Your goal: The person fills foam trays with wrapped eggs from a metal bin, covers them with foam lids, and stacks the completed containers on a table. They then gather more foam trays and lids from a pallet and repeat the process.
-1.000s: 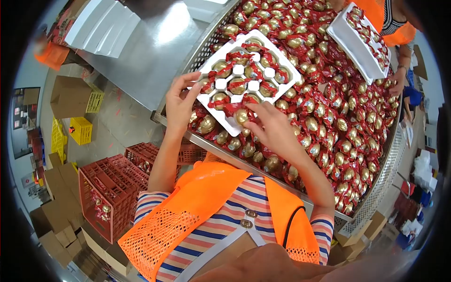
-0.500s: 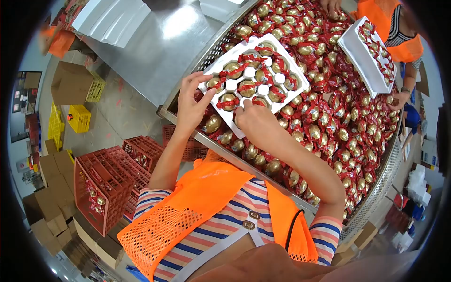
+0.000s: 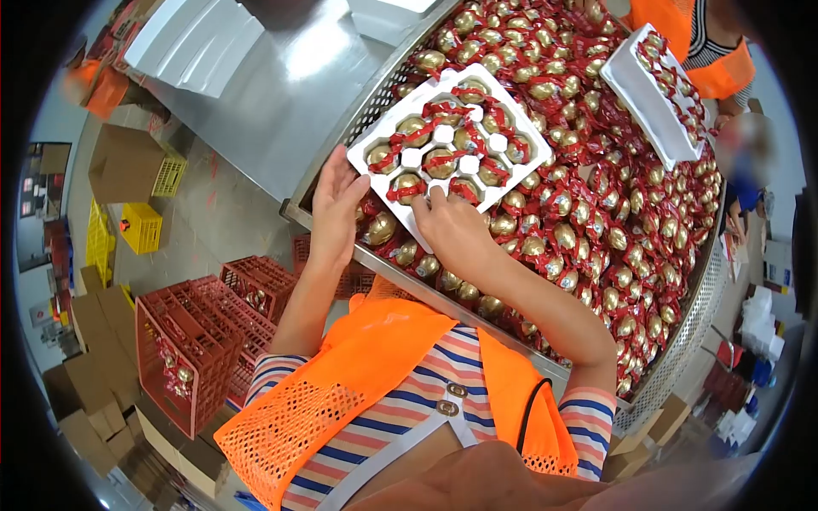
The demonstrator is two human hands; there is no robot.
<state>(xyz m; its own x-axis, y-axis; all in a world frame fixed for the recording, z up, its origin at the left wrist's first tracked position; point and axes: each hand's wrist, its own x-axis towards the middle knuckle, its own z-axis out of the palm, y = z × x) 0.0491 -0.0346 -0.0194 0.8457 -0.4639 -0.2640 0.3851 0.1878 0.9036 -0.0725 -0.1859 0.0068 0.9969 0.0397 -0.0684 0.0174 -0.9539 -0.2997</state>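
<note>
A white tray [image 3: 445, 162] with moulded cells rests tilted on a heap of gold foil-wrapped eggs [image 3: 562, 234] with red wrapper ends. Similar gold eggs [image 3: 440, 163] sit in most of its cells. At the tray's left corner is my left hand [image 3: 336, 213], fingers stretched out and the thumb apart, close against the rim. My right hand [image 3: 456, 226] reaches over the near edge, its fingers bent together at the near corner cell. Whatever lies under those fingertips is hidden.
The heap fills a metal bin with a perforated rim [image 3: 362, 111]. A metal table [image 3: 256, 128] adjoins it, holding stacked white trays [image 3: 196, 43]. Opposite, a person in an orange vest [image 3: 724, 72] is beside another filled tray [image 3: 656, 98]. Red crates [image 3: 187, 349] stand at lower left.
My left hand has slid off the tray's top toward its outer left edge, and its fingers have straightened. My right hand stays at the near corner cell. The view has shifted slightly.
</note>
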